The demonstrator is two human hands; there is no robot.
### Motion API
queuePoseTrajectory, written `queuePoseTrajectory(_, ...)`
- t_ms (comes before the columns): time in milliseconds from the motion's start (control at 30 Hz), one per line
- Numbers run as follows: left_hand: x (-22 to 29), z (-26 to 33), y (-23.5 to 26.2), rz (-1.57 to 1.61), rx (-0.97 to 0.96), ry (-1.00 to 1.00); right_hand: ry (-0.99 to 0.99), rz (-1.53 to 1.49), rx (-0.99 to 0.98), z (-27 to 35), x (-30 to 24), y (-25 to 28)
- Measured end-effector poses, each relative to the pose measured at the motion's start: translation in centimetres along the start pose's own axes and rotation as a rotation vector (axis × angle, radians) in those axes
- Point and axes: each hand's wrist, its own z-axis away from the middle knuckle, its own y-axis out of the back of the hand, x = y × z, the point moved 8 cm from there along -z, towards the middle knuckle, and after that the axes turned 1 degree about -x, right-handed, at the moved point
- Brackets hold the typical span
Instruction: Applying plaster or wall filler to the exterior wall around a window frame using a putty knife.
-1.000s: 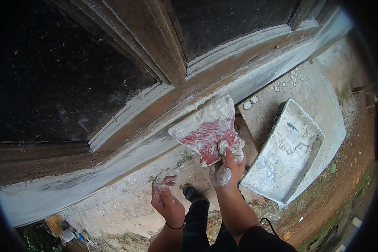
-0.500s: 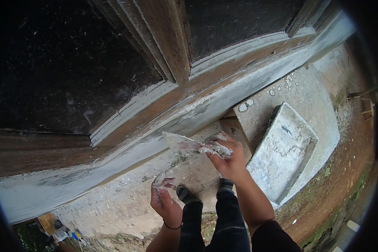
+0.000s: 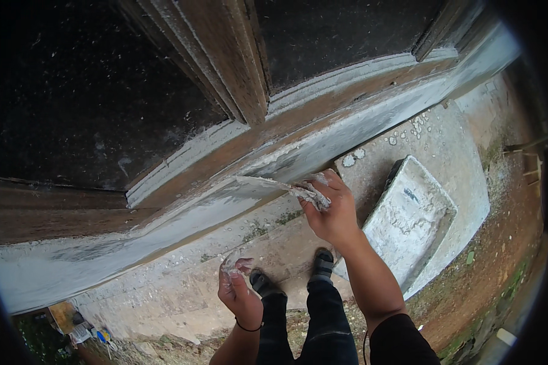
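Note:
My right hand [image 3: 332, 207] is closed round the handle of a putty knife [image 3: 265, 181], its fingers smeared with white paste. The knife's blade shows almost edge-on and points left, close to the white wall [image 3: 286, 161] below the wooden window sill; whether it touches the wall I cannot tell. My left hand [image 3: 237, 289] hangs lower and further left, away from the wall. Its fingers are half curled and apart, coated with white paste, and I see no tool in them. A pale tray [image 3: 447, 222] with white paste [image 3: 411, 204] in it lies to the right.
The tray rests on a paste-spotted board [image 3: 469, 164]. Above the wall run a brown wooden window frame [image 3: 249, 79] and dark glass [image 3: 91, 109]. My feet stand on a concrete ledge [image 3: 286, 243]. Bare soil [image 3: 493, 267] lies right; small items [image 3: 82, 331] lie at lower left.
The putty knife has turned from showing its flat face to nearly edge-on, with its tip slightly higher. My right hand has risen slightly towards the wall. My left hand has hardly moved.

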Motion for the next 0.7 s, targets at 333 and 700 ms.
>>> queuePoseTrajectory(333,-0.4,0.6,-1.5,0.029,-0.03,0.021,-0.048,0.02,0.021,0.5,3.2,3.0)
queuePoseTrajectory(700,0.5,0.5,0.3,0.031,-0.054,0.031,-0.209,0.038,0.361,4.8,1.3,3.1)
